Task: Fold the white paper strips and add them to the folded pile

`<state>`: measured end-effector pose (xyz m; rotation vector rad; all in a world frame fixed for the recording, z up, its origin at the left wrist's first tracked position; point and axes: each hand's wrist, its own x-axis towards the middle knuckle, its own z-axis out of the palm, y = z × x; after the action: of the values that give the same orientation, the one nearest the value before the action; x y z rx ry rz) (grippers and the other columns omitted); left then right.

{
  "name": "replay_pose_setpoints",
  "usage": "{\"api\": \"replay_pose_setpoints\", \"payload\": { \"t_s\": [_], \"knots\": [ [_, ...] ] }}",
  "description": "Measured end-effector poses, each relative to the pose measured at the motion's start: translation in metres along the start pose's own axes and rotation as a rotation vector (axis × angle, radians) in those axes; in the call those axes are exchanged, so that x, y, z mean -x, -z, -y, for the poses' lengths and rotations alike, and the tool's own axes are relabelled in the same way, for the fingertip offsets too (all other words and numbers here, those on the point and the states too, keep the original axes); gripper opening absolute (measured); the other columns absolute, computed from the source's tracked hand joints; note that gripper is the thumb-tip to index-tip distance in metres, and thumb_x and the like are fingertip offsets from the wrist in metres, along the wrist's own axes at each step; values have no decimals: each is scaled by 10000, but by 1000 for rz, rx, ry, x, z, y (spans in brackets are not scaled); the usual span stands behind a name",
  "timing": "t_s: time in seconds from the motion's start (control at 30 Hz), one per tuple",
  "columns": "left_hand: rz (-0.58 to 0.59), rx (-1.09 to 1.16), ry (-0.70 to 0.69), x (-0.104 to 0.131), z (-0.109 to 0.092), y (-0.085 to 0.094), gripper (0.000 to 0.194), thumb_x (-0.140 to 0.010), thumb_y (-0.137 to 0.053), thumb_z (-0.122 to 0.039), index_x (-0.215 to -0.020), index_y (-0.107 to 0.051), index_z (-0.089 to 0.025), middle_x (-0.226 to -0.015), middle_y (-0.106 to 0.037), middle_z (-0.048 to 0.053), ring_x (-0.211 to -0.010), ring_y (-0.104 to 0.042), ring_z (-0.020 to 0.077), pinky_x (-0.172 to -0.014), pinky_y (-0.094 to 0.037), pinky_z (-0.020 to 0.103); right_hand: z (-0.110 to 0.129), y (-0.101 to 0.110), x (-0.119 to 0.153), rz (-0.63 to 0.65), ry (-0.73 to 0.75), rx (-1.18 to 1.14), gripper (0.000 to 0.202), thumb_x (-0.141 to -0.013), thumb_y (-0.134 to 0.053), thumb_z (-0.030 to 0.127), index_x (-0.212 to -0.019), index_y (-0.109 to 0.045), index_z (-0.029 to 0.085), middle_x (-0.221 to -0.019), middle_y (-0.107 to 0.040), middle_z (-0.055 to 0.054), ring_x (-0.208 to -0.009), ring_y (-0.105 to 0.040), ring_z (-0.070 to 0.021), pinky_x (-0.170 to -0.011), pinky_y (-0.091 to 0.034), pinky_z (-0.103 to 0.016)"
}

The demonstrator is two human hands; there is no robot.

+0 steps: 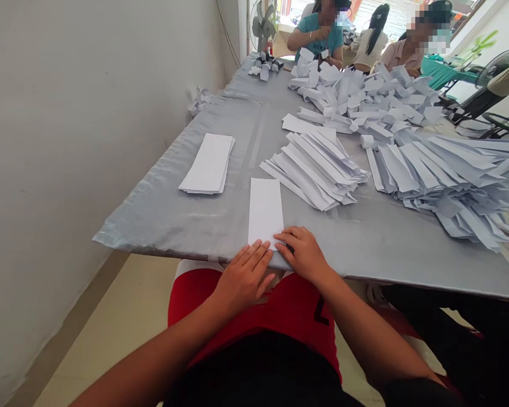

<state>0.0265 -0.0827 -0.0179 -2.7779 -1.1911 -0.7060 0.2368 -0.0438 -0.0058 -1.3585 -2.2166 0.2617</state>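
Observation:
A white paper strip point(265, 209) lies lengthwise near the table's front edge, right in front of me. My left hand point(248, 271) rests over its near left end, fingers stretched out and flat. At its near right corner is my right hand point(303, 251), fingers apart, with the fingertips touching the paper. To the left sits a neat stack of flat white paper point(207, 164). Just right of the strip, a fanned pile of folded paper strips point(318, 169) lies at a slant.
The table point(173, 220) has a grey cloth cover. More folded strips point(441, 175) spread over its right side, with a heap of loose folded paper point(356, 96) behind. A wall point(89, 113) runs along the left. Several people point(318, 37) sit at the far end near a fan point(263, 25).

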Motion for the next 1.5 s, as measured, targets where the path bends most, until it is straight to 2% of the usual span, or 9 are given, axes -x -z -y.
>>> {"api": "replay_pose_setpoints", "payload": {
  "t_s": [0.17, 0.37, 0.47, 0.6, 0.83, 1.0, 1.2, 1.33, 1.5],
  "knots": [
    [13, 39, 26, 0, 0, 0, 449, -1000, -484, -306, -1409, -556, -138, -1454, -575, 153, -1391, -508, 290, -1132, -457, 461, 0, -1, 0, 5, -5, 17, 246, -994, -565, 320, -1151, -743, 258, -1026, -706, -79, -937, -618, -222, -812, -484, -381],
    [3, -14, 16, -1, -2, 0, 424, -998, -485, -294, -1361, -586, -102, -1428, -598, 162, -1367, -534, 293, -1107, -476, 444, -1, -1, -1, 6, -1, 24, 235, -987, -574, 306, -1140, -745, 254, -1025, -708, -76, -923, -617, -221, -817, -480, -377],
    [-3, -2, 33, -1, -2, -1, 428, -1003, -471, -288, -1386, -571, -127, -1424, -606, 147, -1372, -530, 283, -1119, -462, 444, 5, 2, 1, -25, 16, 38, 241, -994, -556, 304, -1129, -746, 244, -1026, -711, -79, -914, -617, -216, -820, -481, -378],
    [-14, -7, 33, -1, -3, -1, 434, -999, -456, -262, -1397, -559, -121, -1422, -609, 141, -1361, -541, 278, -1116, -465, 437, 19, 8, 9, -78, 111, 110, 238, -994, -538, 294, -1043, -769, 259, -1066, -731, -71, -966, -623, -218, -846, -460, -378],
    [6, -5, 74, -3, -5, -3, 444, -986, -456, -238, -1399, -563, -116, -1445, -585, 144, -1380, -518, 295, -1122, -458, 460, 25, 8, 22, -53, 136, 173, 250, -984, -550, 262, -1140, -746, 267, -1155, -754, -38, -1051, -628, -231, -891, -442, -403],
    [92, 54, 94, -15, 15, 2, 540, -966, -507, -354, -1457, -508, -128, -1482, -545, 167, -1417, -471, 319, -1142, -430, 499, 21, 6, 7, 40, 94, 184, 325, -967, -590, 316, -1269, -695, 257, -1313, -690, -70, -1178, -588, -276, -956, -450, -450],
    [208, 43, 102, -33, 40, 10, 683, -941, -534, -576, -1456, -504, -129, -1486, -542, 168, -1428, -454, 331, -1150, -410, 494, 20, -2, -17, 83, 94, 205, 359, -968, -592, 366, -1284, -688, 224, -1344, -677, -69, -1192, -588, -294, -961, -456, -472],
    [190, 35, 125, -32, 42, 10, 639, -958, -507, -568, -1436, -534, -144, -1489, -540, 156, -1426, -457, 328, -1143, -417, 494, 17, -4, -17, 73, 68, 226, 340, -997, -538, 342, -1288, -688, 251, -1349, -674, -60, -1218, -583, -303, -956, -441, -482],
    [114, 16, 217, -17, 50, 13, 531, -990, -466, -505, -1378, -604, -170, -1450, -575, 158, -1380, -515, 333, -1118, -440, 524, 8, 3, -7, 55, 38, 247, 323, -1016, -498, 303, -1272, -695, 283, -1335, -684, -42, -1266, -573, -301, -957, -423, -471]
  ]
}}
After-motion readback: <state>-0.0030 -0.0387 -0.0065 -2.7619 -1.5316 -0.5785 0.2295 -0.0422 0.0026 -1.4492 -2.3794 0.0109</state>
